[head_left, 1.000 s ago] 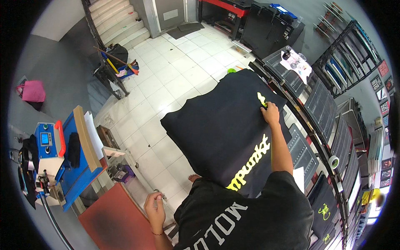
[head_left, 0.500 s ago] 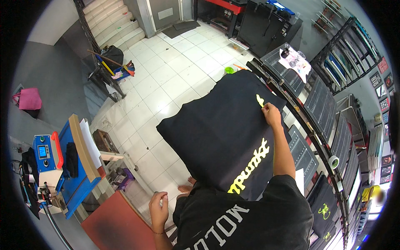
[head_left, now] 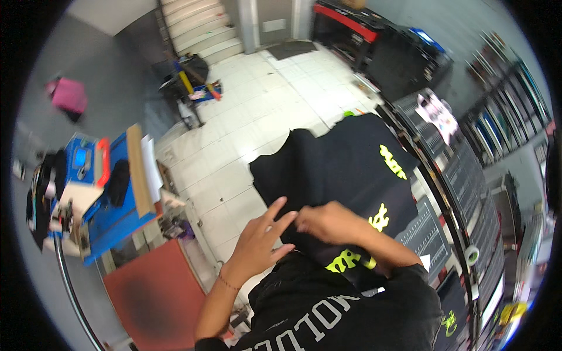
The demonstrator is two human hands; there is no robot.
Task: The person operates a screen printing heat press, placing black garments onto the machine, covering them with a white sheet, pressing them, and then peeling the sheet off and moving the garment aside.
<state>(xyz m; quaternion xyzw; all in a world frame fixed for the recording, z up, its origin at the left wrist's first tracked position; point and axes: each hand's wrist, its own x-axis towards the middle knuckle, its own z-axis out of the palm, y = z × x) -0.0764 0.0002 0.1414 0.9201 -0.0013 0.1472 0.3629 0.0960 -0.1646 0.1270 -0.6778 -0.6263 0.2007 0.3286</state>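
Note:
A black cloth [head_left: 328, 158], apparently a garment, lies spread out in front of me with bright yellow lettering [head_left: 392, 162] along its right side. Over the cloth's near left edge, my left hand [head_left: 257, 243] is raised with its fingers apart. My right hand [head_left: 328, 223] meets the left one's fingertips there, its own fingers curled together. Whatever the right fingers pinch, if anything, is too small and blurred to name. The right forearm crosses part of the near yellow lettering.
On the right runs a curved black rail with dark slotted platens [head_left: 427, 234] and a tape roll [head_left: 472, 254]. A blue heat press [head_left: 88, 161] with a red handle stands left, above a reddish-brown board [head_left: 155, 292]. Stairs [head_left: 202, 29] rise at the back.
My right hand has left the far yellow lettering and come back toward me. My left hand has risen from beside my leg to meet it. The view has shifted.

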